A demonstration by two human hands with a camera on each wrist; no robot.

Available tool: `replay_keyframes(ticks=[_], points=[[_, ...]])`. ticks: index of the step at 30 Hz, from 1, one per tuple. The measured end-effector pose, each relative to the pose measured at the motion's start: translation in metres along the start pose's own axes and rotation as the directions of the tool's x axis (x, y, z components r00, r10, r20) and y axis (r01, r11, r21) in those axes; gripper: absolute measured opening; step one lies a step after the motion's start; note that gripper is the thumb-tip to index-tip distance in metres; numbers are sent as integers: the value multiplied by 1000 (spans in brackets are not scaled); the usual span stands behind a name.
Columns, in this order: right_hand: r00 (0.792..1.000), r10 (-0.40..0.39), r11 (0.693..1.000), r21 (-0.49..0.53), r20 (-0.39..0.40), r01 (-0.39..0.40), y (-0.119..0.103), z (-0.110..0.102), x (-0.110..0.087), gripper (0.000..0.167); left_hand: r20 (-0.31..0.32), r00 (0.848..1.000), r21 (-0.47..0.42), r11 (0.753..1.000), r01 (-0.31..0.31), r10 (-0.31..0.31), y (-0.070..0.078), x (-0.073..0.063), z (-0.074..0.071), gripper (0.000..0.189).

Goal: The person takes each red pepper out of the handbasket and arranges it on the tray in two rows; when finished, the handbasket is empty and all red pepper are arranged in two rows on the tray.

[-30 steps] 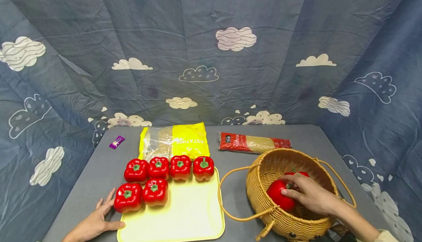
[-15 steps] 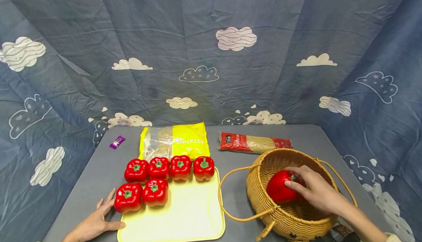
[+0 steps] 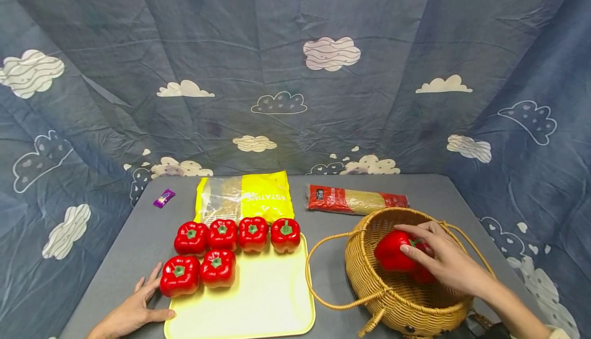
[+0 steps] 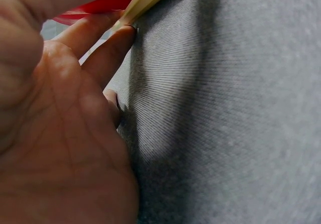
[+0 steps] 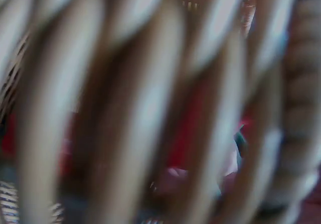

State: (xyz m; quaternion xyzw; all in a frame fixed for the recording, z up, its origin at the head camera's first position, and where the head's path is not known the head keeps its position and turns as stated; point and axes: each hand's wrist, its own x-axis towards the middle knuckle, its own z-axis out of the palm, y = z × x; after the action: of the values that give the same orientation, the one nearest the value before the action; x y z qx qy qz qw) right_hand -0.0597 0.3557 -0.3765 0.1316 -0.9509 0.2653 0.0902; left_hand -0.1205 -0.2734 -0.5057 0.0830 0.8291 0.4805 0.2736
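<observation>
Inside the wicker basket (image 3: 365, 277), my right hand (image 3: 450, 264) holds a red bell pepper (image 3: 393, 251) between thumb and fingers. A second red pepper (image 3: 422, 272) shows partly beneath that hand. My left hand (image 3: 134, 305) rests at the left edge of the cream tray (image 3: 258, 298), fingers extended and thumb tip on the rim. Its fingertips lie beside the nearest pepper (image 3: 180, 276). Several red peppers stand in two rows at the tray's back and left, among them one with a tall stem (image 3: 285, 235). Basket weave (image 5: 135, 108) blocks most of the right wrist view.
A yellow food bag (image 3: 265, 195) lies behind the tray. To its right is a red pack of noodles (image 3: 355, 200), behind the basket. A small purple packet (image 3: 164, 199) sits at the back left. The basket's handle loop (image 3: 311, 272) reaches toward the tray's right edge.
My right hand has shifted slightly right and up inside the basket, raising and turning the pepper it holds. The left hand and the peppers on the tray have stayed put.
</observation>
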Motion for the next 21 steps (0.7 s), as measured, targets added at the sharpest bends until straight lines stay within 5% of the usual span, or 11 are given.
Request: replay_keyframes(ticks=[21], points=[[998,-55,995,-79,-16,54,-23,-13,-1,38,-4,1000,-22,1000,1,-1,1,-1,0,85]])
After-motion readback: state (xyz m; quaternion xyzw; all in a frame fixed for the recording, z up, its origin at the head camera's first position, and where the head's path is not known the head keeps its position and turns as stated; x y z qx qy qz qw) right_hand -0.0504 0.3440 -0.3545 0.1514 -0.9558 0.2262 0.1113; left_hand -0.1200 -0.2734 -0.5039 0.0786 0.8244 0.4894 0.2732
